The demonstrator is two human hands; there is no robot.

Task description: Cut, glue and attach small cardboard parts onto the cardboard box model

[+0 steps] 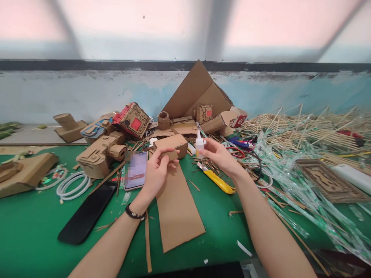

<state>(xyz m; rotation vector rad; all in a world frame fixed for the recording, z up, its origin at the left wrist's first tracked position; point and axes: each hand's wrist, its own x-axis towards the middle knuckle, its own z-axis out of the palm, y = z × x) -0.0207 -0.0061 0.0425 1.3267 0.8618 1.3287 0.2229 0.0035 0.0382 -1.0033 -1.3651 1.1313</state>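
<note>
My left hand (159, 166), with a dark beaded bracelet at the wrist, pinches a small cardboard piece (171, 155) above a long flat cardboard strip (181, 212). Behind that hand sits a cardboard box (180, 143). In my right hand (216, 152) is a small white glue bottle (199, 144), held upright with its nozzle pointing up. A yellow utility knife (218, 181) lies on the green table just below my right hand. Left of my left hand rests a phone with a lit screen (136, 172).
A black phone (88, 212) and coiled white tubing (74, 186) lie left. Cardboard camera models (97, 154) stand behind them. Plastic strips (290, 170), wooden sticks (290, 129) and a carved cardboard panel (330, 181) cover the right side. A large cardboard sheet (194, 88) leans on the wall.
</note>
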